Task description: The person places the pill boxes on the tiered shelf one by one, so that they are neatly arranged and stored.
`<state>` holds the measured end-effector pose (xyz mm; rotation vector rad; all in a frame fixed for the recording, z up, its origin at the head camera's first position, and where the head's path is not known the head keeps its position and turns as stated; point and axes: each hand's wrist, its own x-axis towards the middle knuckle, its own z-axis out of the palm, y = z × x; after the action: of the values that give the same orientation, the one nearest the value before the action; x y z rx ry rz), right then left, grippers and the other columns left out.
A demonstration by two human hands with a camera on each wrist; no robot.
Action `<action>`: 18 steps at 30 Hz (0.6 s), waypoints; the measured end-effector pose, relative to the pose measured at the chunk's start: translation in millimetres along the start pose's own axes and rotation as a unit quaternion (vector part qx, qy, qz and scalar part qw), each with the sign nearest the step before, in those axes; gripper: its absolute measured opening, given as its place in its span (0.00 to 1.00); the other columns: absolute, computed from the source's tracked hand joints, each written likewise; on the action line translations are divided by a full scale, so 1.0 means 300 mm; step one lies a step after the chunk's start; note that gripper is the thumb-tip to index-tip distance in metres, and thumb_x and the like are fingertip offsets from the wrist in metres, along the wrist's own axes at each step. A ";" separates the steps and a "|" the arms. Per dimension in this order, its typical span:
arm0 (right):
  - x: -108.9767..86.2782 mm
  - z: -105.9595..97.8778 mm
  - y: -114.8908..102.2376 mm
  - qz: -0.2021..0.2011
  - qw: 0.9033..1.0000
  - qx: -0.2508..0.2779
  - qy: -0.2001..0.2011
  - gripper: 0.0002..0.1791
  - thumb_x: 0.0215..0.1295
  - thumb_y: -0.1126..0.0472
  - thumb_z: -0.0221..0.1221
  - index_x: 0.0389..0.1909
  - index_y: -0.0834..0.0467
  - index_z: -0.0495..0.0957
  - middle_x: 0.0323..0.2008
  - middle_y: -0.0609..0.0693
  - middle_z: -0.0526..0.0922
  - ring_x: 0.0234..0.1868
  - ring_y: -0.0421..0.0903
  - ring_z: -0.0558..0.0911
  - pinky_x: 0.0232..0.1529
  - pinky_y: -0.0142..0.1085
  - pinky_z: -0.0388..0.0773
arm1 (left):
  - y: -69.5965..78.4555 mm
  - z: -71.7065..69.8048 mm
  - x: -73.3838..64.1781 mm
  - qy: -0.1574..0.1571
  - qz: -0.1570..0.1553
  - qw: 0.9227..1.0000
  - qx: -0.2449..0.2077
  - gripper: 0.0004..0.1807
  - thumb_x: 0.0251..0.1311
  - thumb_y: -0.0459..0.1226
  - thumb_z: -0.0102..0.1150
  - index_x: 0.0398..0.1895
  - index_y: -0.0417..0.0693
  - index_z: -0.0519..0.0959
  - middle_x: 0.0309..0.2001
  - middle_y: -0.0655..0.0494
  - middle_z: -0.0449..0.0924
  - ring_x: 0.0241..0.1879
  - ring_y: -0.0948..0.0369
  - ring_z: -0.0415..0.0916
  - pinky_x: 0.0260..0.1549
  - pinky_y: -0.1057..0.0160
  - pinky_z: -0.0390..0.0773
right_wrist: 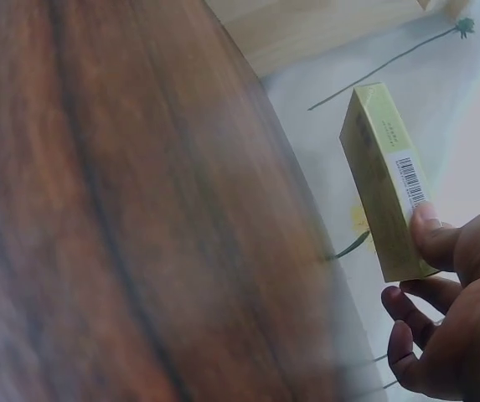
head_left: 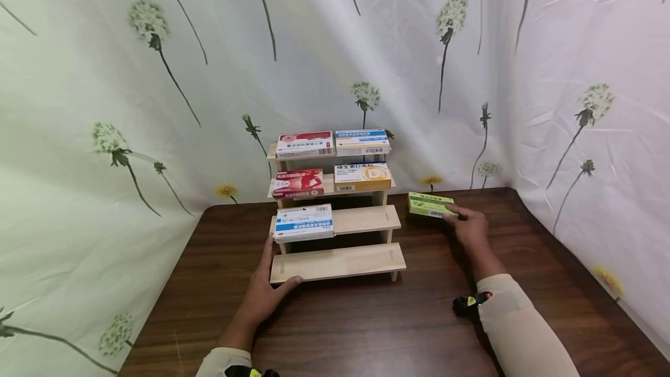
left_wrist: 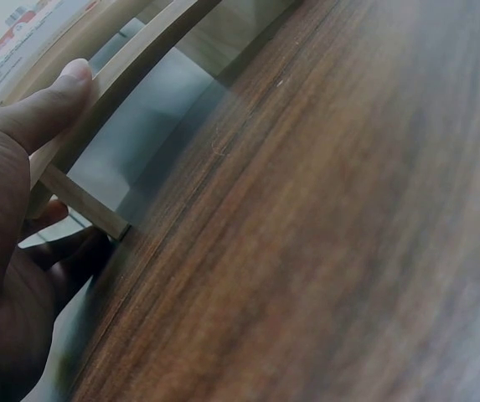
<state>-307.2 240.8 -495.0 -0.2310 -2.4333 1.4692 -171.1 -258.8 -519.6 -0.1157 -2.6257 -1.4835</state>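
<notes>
A light wooden stepped rack (head_left: 340,262) stands on the table and bears several medicine boxes. My left hand (head_left: 266,287) grips the left end of its lowest step. In the left wrist view the thumb (left_wrist: 64,96) lies along the board's edge, and the other fingers reach round beside the leg. Right of the rack, my right hand (head_left: 469,228) pinches one end of a green medicine box (head_left: 426,205). In the right wrist view that box (right_wrist: 382,184) is held off the table, its barcode side partly covered by the thumb.
The top step holds a red-and-white box (head_left: 305,144) and a blue-and-white box (head_left: 362,142). Below them sit a red box (head_left: 298,183) and a yellow-and-white box (head_left: 362,177). Another blue-and-white box (head_left: 303,223) lies on the third step's left. A flower-patterned curtain (head_left: 314,45) surrounds the table (head_left: 356,330).
</notes>
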 end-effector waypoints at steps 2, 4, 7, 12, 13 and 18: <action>-0.004 -0.001 -0.013 -0.004 1.000 0.000 0.004 0.19 0.73 0.61 0.72 0.62 0.60 0.88 0.67 0.65 0.83 0.71 0.59 0.80 0.49 0.20 0.69 | 0.000 -0.001 0.001 0.000 0.001 1.000 -0.004 0.68 0.64 0.52 0.79 0.89 0.82 0.33 0.84 0.37 0.63 0.82 0.39 0.64 0.79 0.31 0.59; -0.006 -0.003 -0.023 -0.010 1.000 0.007 0.009 0.19 0.73 0.62 0.72 0.61 0.60 0.88 0.66 0.65 0.84 0.71 0.59 0.81 0.44 0.15 0.66 | 0.000 -0.002 0.001 -0.002 0.000 1.000 -0.003 0.68 0.64 0.53 0.79 0.89 0.82 0.33 0.85 0.38 0.62 0.83 0.39 0.63 0.79 0.30 0.59; -0.008 -0.006 -0.037 -0.022 0.999 0.012 0.019 0.18 0.72 0.63 0.72 0.60 0.62 0.88 0.65 0.66 0.84 0.69 0.60 0.82 0.42 0.12 0.67 | 0.000 -0.001 0.003 -0.005 0.000 1.000 -0.003 0.68 0.65 0.54 0.79 0.89 0.82 0.32 0.86 0.39 0.60 0.83 0.39 0.62 0.80 0.30 0.58; -0.010 -0.016 -0.061 -0.042 0.998 0.010 0.040 0.17 0.71 0.64 0.73 0.59 0.62 0.89 0.64 0.65 0.84 0.65 0.59 0.84 0.39 0.12 0.67 | 0.002 -0.001 0.008 -0.011 -0.008 1.000 -0.005 0.67 0.66 0.55 0.77 0.89 0.83 0.31 0.87 0.40 0.57 0.83 0.37 0.61 0.79 0.28 0.59; -0.011 -0.018 -0.065 -0.045 0.998 0.006 0.043 0.17 0.71 0.64 0.73 0.59 0.62 0.89 0.63 0.65 0.84 0.65 0.60 0.85 0.39 0.13 0.67 | 0.002 -0.001 0.008 -0.012 -0.010 1.000 -0.004 0.67 0.66 0.56 0.76 0.89 0.83 0.30 0.87 0.40 0.56 0.83 0.37 0.61 0.79 0.28 0.59; -0.018 -0.030 -0.082 -0.065 0.996 -0.021 0.050 0.17 0.70 0.64 0.74 0.58 0.62 0.89 0.61 0.65 0.85 0.63 0.62 0.86 0.36 0.14 0.67 | 0.005 -0.001 0.006 -0.010 -0.008 1.000 -0.003 0.67 0.65 0.55 0.77 0.89 0.82 0.31 0.87 0.39 0.58 0.83 0.37 0.61 0.80 0.28 0.58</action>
<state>-298.8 235.3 -470.2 -0.1485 -2.3546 1.3194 -172.8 -258.3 -518.0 -0.1099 -2.6432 -1.5039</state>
